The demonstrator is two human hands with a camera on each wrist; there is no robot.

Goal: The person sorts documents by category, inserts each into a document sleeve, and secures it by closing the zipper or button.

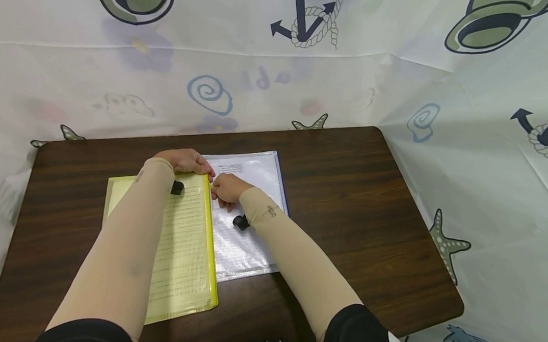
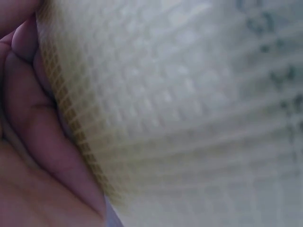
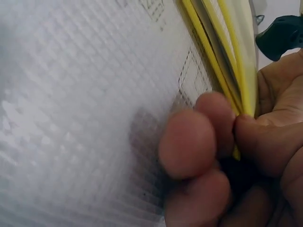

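A yellow mesh folder with printed sheets lies on the left of the brown table, overlapping a clear mesh folder with a blue edge. My left hand grips the yellow folder's far edge near its right corner. In the left wrist view the left hand presses against the blurred yellow mesh. My right hand pinches the yellow folder's right edge. In the right wrist view the right hand pinches the yellow edge just above the clear folder.
A pale sheet printed with anchors, shells and starfish hangs behind the table and along its right side. Bare wood shows on the table's right half and in a strip at its far left.
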